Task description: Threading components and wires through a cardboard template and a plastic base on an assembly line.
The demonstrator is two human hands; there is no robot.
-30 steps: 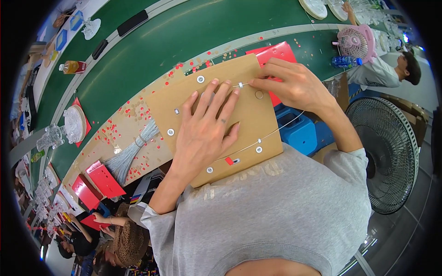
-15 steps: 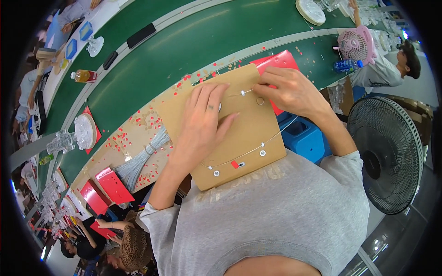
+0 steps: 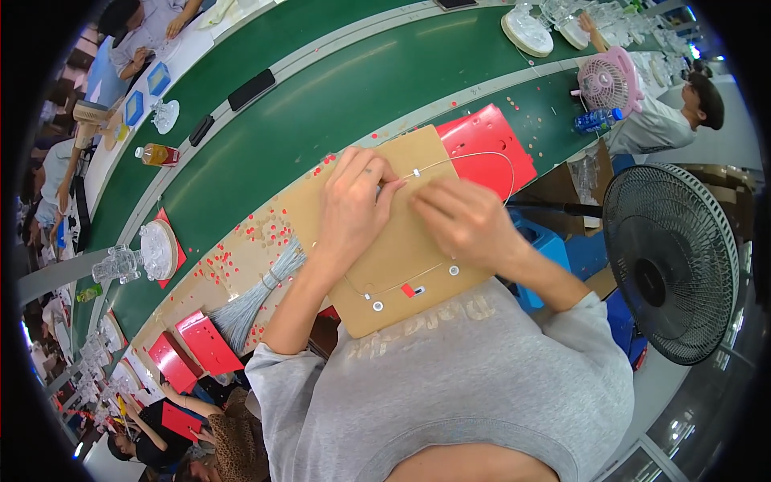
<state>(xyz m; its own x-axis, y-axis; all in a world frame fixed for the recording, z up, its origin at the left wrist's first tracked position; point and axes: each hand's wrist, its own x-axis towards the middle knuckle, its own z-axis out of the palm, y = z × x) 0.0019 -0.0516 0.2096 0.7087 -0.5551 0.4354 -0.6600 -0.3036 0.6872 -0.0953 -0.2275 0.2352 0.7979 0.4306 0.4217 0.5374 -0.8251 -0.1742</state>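
Your hands have drawn together at the far edge of the flat brown cardboard panel (image 3: 393, 241), the left no longer spread flat across it.

Your left hand (image 3: 351, 210) now curls, fingertips pinching the thin white wire (image 3: 474, 157) near its small white clip, while your right hand (image 3: 466, 221) lies just beside it, fingers bunched over the wire. That suggests you are working the wire's end. The panel lies on the bench before you, partly over a red plastic tray (image 3: 490, 145). Your right fingertips are hidden, so their exact grip is unclear.
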